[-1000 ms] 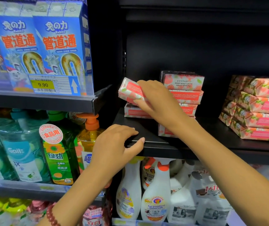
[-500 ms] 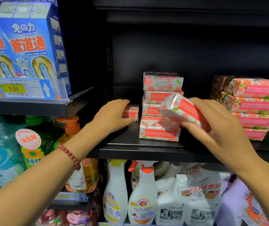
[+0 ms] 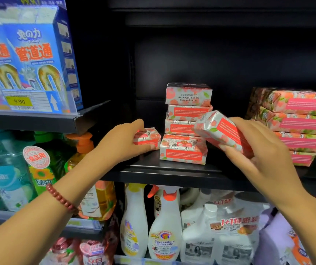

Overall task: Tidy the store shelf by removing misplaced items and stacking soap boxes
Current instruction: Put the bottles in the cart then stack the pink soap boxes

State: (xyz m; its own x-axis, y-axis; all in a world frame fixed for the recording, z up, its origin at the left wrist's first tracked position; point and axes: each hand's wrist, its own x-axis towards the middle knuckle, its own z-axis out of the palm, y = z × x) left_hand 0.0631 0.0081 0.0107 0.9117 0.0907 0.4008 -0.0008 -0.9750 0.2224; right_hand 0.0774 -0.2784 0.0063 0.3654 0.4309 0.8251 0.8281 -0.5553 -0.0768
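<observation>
My right grip (image 3: 258, 155) is curled round a soap box (image 3: 220, 131). The box is tilted, with its long side slanting down to the right. The middle stack (image 3: 187, 119) stands just left of it, four boxes high. I think this box must go up and left to land on top. My left grip (image 3: 122, 142) is wrapped round a smaller soap box (image 3: 149, 137). That one is low by the shelf (image 3: 172, 175), right beside the stack's bottom box.

Price tag (image 3: 19, 101): 9.90. Blue box (image 3: 36, 60): 管道通. Top soap box (image 3: 188, 94): Pomegranate Goat's milk soap, inverted. Spray bottle (image 3: 164, 236): Sgrassatore Universale.
</observation>
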